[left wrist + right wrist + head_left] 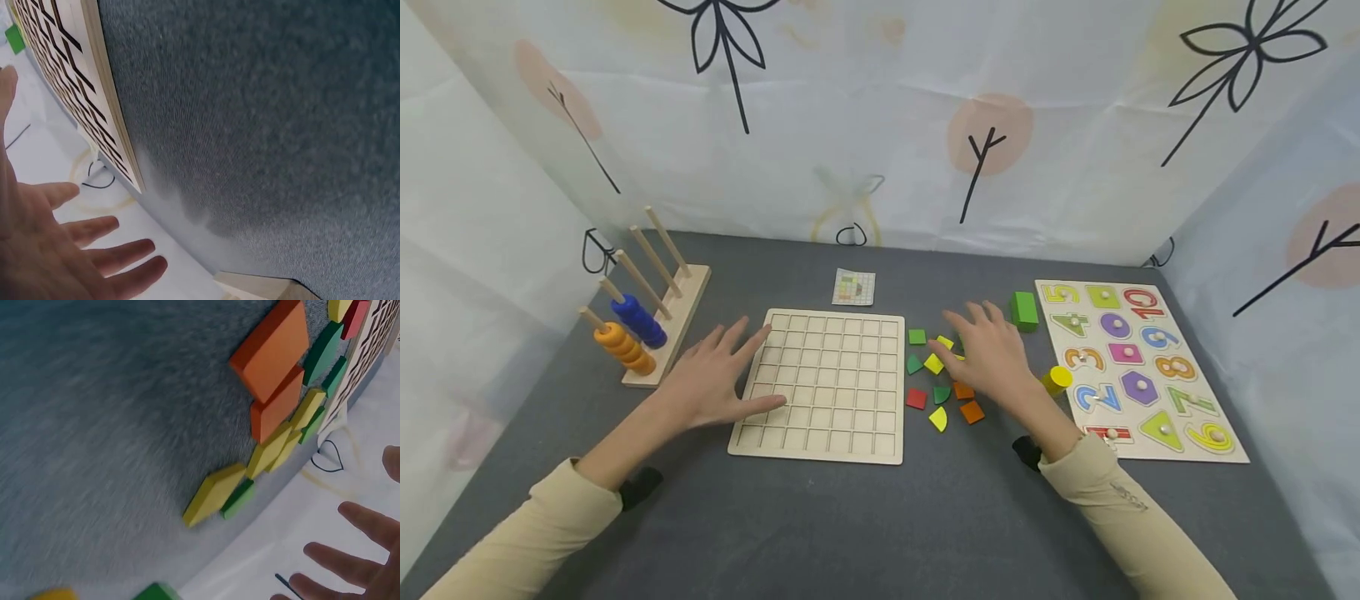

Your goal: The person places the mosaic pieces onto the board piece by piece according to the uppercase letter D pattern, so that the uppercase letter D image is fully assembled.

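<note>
A square wooden grid board [827,383] lies in the middle of the dark table. My left hand [711,379] is spread over its left edge, holding nothing; the left wrist view shows the hand [62,244] with fingers apart beside the board [94,75]. Right of the board lie loose flat pieces, among them a red square [916,398], an orange square [972,412] and a yellow quarter-round [938,419]. Over these pieces my right hand [992,354] hovers with straight fingers and hides some of them. In the right wrist view its fingers [369,525] hold nothing.
A pegged wooden stand [688,304] with orange rings [625,348] and blue rings [640,321] stands at the left. Behind the board lies a small pattern card [853,287]. At the right are a number puzzle [1138,375], a green block [1024,311] and a yellow cylinder [1057,381].
</note>
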`<state>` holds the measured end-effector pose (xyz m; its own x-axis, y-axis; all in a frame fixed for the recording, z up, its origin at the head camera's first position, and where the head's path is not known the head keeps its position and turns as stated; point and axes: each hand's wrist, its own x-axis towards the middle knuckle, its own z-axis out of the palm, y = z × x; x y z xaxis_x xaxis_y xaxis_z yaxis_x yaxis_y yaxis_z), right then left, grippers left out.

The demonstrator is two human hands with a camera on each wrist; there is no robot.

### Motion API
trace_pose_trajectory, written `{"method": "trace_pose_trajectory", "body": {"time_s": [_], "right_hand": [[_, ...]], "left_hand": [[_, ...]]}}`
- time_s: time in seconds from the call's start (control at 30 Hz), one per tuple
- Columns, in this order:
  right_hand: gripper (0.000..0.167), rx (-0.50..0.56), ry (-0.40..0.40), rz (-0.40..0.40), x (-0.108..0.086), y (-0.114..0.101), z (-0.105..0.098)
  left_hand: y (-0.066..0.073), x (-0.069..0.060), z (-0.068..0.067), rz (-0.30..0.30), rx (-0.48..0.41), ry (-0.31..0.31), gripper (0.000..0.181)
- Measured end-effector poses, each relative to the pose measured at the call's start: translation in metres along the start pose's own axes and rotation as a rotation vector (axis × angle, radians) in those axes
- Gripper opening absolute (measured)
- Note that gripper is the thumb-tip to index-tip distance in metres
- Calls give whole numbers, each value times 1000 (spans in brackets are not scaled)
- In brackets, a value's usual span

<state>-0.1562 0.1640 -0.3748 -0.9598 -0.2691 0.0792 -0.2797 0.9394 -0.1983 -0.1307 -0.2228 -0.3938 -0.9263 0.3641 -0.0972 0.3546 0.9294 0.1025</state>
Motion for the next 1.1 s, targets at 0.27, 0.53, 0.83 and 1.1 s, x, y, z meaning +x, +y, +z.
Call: {"method": "trace_pose_trajectory", "body": {"time_s": [0.27, 0.53, 0.83, 1.1], "right_hand": [[51, 91, -103, -28, 21, -6, 12], [48, 136, -193, -82, 36, -16, 16], [43, 131, -251, -94, 43, -17, 23], [40, 150, -249, -97, 48, -19, 26]], "left_hand": [[5, -6, 7, 4, -82, -103, 126], [7, -11, 7, 36, -110, -173, 137], [4, -14, 11, 101, -69, -160, 143], [4, -13, 16, 100, -27, -128, 144]]}}
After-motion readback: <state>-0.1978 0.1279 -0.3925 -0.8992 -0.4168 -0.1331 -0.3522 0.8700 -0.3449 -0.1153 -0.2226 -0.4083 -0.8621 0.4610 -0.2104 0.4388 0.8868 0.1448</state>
